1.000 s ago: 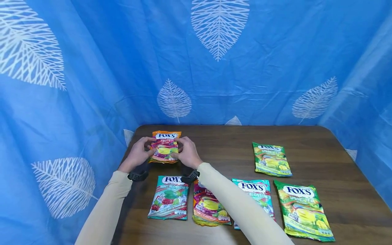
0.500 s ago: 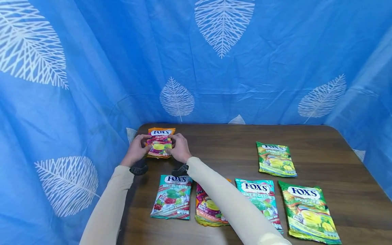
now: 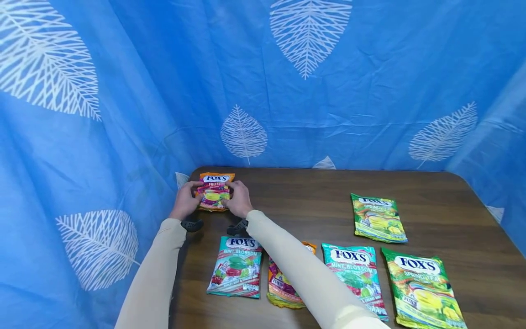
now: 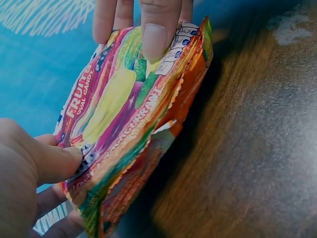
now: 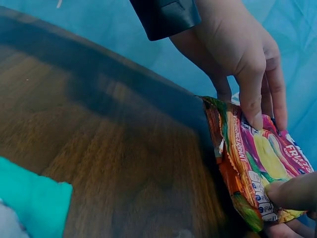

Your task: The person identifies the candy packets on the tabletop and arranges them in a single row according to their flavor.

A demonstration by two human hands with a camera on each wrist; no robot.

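Both hands hold a purple and orange Fox's Fruits candy bag at the table's far left corner. My left hand grips its left side, thumb on the front. My right hand pinches the right side likewise. In the left wrist view the bag is tilted, and a second orange wrapper edge shows beneath it; whether that is another bag I cannot tell. The right wrist view shows the bag close to the wood, between the left fingers and the right thumb.
Along the front lie a mint blossom bag, a fruits bag partly under the right sleeve, another mint blossom bag and a spring tea bag. A smaller spring tea bag lies behind. Blue curtain borders the table.
Both hands have moved the fruits bag left and slightly back, nearer the far left corner. Over the last half second the bag hardly moves. The head view has shifted a little.
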